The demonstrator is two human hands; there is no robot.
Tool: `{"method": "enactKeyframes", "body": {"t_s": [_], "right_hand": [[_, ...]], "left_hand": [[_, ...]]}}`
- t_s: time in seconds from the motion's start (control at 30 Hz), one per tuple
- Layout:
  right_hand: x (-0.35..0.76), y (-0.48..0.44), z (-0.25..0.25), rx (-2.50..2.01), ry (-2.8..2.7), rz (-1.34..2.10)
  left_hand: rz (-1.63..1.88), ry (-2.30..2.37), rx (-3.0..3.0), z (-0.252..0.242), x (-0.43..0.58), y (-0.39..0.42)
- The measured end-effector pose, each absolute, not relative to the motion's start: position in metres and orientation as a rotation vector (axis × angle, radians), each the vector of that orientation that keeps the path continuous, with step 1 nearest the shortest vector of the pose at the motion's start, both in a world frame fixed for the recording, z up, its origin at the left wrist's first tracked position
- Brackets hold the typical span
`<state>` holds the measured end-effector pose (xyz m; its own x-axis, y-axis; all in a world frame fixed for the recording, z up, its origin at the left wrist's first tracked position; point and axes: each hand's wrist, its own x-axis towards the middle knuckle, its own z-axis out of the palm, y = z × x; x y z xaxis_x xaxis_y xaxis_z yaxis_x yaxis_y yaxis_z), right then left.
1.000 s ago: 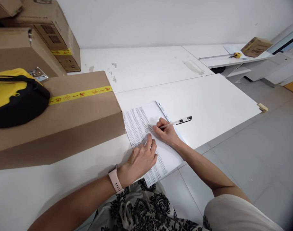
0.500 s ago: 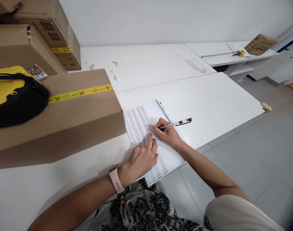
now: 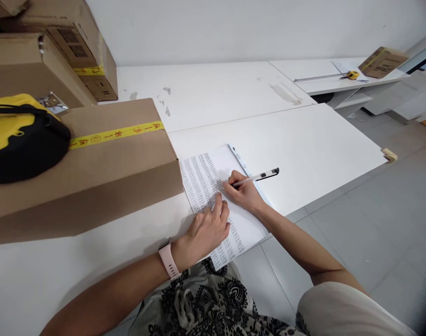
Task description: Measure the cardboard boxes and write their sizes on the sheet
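My right hand (image 3: 244, 191) is closed around a clear pen (image 3: 262, 176) with a black clip. The pen's lower end points down at a sheet of paper (image 3: 244, 224) partly covered in columns of small handwriting; its tip is hidden by my fingers. Spread across the paper, my left hand (image 3: 208, 226) rests with its fingers bent and apart, holding nothing. A pale pink watch band (image 3: 168, 261) circles my left wrist. Under the paper's right side shows the light blue edge of a pad (image 3: 239, 157).
A taped cardboard box (image 3: 111, 168) stands on the white table (image 3: 286, 144) to the left, with a yellow and black bag (image 3: 24, 140) on top. More cartons (image 3: 90, 56) are stacked behind. A yellow tape measure (image 3: 352, 75) and a small box (image 3: 383, 63) lie far right.
The view has shifted very slightly. The pen's top end has tipped a little upward, while my left hand stays in place on the paper.
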<state>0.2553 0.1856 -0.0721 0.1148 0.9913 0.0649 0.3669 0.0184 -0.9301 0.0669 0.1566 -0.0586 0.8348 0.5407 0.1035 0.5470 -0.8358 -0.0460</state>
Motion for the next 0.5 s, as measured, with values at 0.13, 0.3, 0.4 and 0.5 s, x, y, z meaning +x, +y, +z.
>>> {"method": "enactKeyframes", "body": {"t_s": [0.13,0.3,0.4,0.5], "right_hand": [[0.2569,0.1858,-0.0741,-1.5,-1.38,0.859],[0.2575,0.186,-0.0759,-1.506,-1.38,0.834],[0.2572,0.1861,-0.0759,-1.507,-1.388,0.827],[0.2574,0.1862,-0.0765,-1.51,-1.398,0.827]], "left_hand": [[-0.117,-0.876,-2.93,-0.0589,0.0673,0.1568],[-0.085,-0.886,-2.945,-0.0602,0.0674,0.1573],[-0.086,-0.89,-2.96,-0.0607,0.0673,0.1575],[-0.096,-0.888,-2.962,-0.0601,0.0673,0.1573]]}}
